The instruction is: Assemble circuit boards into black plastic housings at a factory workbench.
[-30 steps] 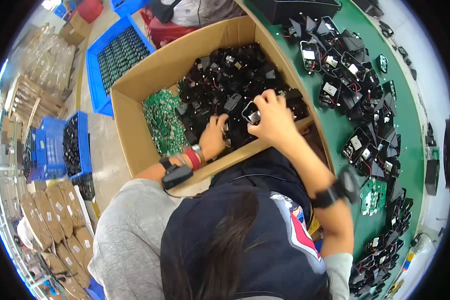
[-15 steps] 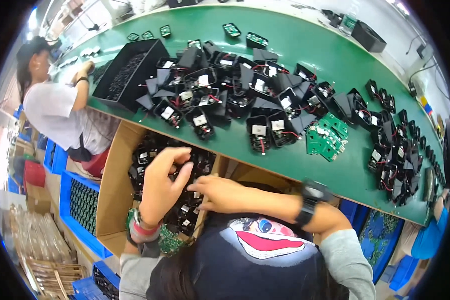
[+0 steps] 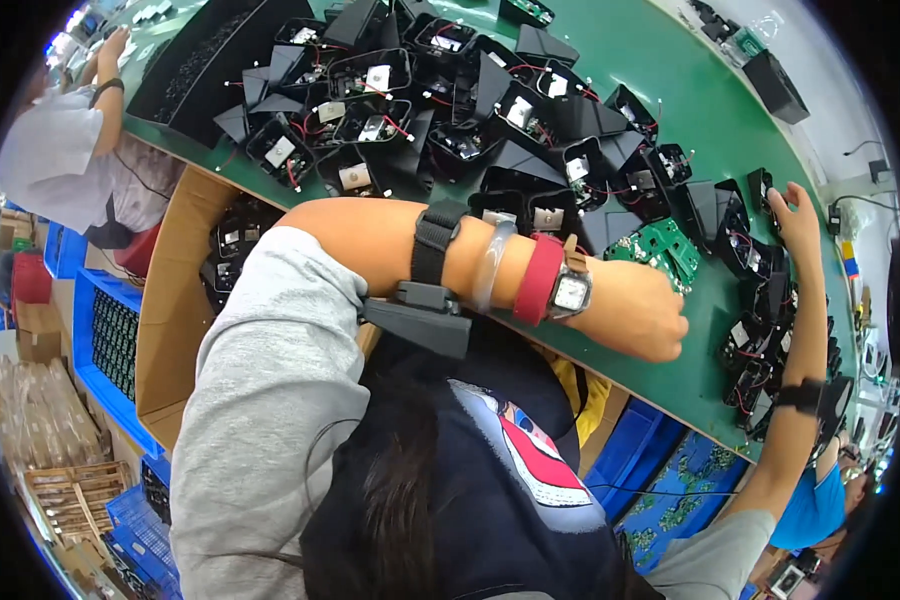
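My left arm crosses in front of my body to the right. My left hand (image 3: 635,310) is curled into a closed shape over the table, just in front of green circuit boards (image 3: 665,245); what it holds, if anything, is hidden. Farther right, my right hand (image 3: 800,230) reaches over the table, thumb and fingers apart, beside a small black housing (image 3: 760,190); I see nothing gripped. Several open black housings with red wires and pale blocks lie heaped on the table, such as one (image 3: 370,75) in the middle.
The green table (image 3: 660,365) runs across. A black bin (image 3: 195,60) stands far left, near a co-worker's arm (image 3: 110,85). A cardboard box (image 3: 165,330) with black parts sits at the table's edge. Blue crates (image 3: 80,340) stand at left; a blue tray (image 3: 685,485) holds boards at lower right.
Both hands have left the cardboard box and moved right over the table. My left hand is now closed by the circuit boards; my right is by the small housings. The view has shifted right.
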`<state>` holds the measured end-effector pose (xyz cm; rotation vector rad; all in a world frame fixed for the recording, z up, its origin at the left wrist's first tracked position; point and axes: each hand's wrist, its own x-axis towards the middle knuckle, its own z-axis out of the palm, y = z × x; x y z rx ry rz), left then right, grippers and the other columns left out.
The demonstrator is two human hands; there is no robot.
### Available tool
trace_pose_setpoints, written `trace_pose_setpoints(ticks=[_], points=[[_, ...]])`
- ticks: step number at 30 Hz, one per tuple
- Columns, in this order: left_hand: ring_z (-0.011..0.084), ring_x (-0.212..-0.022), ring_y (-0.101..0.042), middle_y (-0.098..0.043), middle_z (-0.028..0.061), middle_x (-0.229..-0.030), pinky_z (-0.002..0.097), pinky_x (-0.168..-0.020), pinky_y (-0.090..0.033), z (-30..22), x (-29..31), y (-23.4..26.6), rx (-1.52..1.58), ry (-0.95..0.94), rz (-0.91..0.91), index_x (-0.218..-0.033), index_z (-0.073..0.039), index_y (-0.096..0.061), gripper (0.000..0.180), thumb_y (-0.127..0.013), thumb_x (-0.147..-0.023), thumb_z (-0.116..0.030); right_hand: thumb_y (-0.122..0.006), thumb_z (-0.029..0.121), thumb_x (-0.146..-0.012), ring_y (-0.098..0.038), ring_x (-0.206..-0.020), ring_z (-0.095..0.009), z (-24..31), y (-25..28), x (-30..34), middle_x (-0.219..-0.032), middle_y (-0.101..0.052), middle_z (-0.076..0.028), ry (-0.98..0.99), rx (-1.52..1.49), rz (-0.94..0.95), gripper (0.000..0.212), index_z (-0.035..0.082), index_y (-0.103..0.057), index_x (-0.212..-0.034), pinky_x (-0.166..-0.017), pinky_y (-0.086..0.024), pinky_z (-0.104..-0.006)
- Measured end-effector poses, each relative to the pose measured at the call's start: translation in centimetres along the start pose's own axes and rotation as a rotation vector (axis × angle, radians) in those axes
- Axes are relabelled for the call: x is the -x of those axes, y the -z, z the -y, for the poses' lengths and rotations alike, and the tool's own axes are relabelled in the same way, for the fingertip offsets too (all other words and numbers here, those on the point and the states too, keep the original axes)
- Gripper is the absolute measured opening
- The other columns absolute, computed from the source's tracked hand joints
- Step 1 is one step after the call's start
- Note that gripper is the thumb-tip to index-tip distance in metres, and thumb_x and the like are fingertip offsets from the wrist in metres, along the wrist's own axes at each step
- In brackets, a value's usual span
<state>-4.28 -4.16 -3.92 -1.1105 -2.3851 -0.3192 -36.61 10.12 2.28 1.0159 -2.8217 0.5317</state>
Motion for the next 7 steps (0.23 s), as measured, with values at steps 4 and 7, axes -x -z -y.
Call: trace_pose_setpoints(ticks=[4, 7], points=[[0.0273, -0.066, -0.064, -0.062, 0.0089, -0.067, 0.0369, -0.053, -0.052, -0.6, 0.0, -0.1, 0.018, 0.035, -0.003, -0.068, -0.006, -0.062, 0.009, -0.061, -0.071, -0.014, -0.061, 0.043, -0.082, -0.054, -0.111, -0.031, -3.3, -3.3, -4.7, -0.123, -0.053, -0.024, 0.013, 0.334, 0.046, 0.069, -0.004, -0.043, -0.128, -0.091, -0.042, -0.0348], [0.0276, -0.066, -0.065, -0.063, 0.0074, -0.069, 0.0356, -0.053, -0.053, -0.7, 0.3, 0.1, 0.005, 0.074, -0.025, -0.068, -0.007, -0.063, 0.007, -0.062, -0.069, -0.014, -0.062, 0.047, -0.079, -0.051, -0.115, -0.034, -2.8, -5.4, -6.6, -0.121, -0.053, -0.026, -0.012, 0.465, 0.153, 0.074, -0.006, -0.044, -0.128, -0.095, -0.04, -0.0381]])
